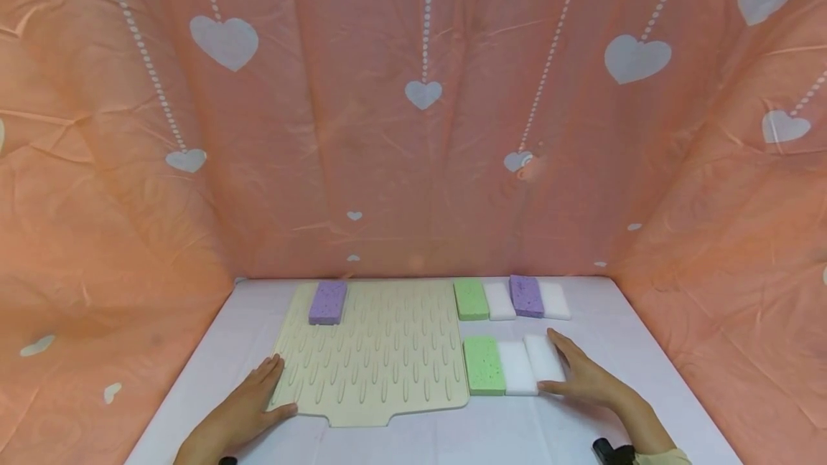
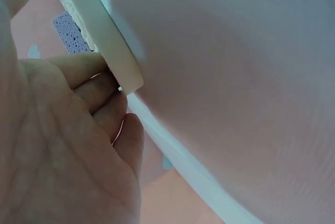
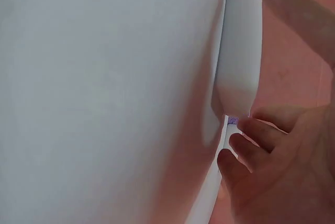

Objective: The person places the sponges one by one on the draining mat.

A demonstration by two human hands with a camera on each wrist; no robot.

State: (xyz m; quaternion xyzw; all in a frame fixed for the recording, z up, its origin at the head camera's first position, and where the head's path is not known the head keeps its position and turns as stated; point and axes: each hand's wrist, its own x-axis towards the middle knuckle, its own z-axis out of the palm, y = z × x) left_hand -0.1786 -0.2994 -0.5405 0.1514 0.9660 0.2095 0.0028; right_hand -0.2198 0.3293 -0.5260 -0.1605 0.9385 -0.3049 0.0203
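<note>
A beige ridged mat (image 1: 381, 350) lies flat on the white table (image 1: 213, 350). My left hand (image 1: 248, 407) rests at its front left corner, fingers straight along the left edge and thumb against the front edge; the left wrist view shows the fingers (image 2: 99, 90) touching the mat's rim (image 2: 112, 51). A purple sponge (image 1: 328, 301) sits on the mat's far left. My right hand (image 1: 578, 373) lies beside the right white sponge (image 1: 544, 357) of the near row, fingers along its right side and thumb at its near end. The right wrist view shows that sponge (image 3: 238, 51) against my fingers (image 3: 261, 135).
The near row also has a green sponge (image 1: 483, 365) and a white one (image 1: 517, 367). Behind them lie green (image 1: 471, 299), white (image 1: 500, 301), purple (image 1: 526, 296) and white (image 1: 555, 300) sponges. Pink heart-print cloth (image 1: 413, 128) walls the table on three sides.
</note>
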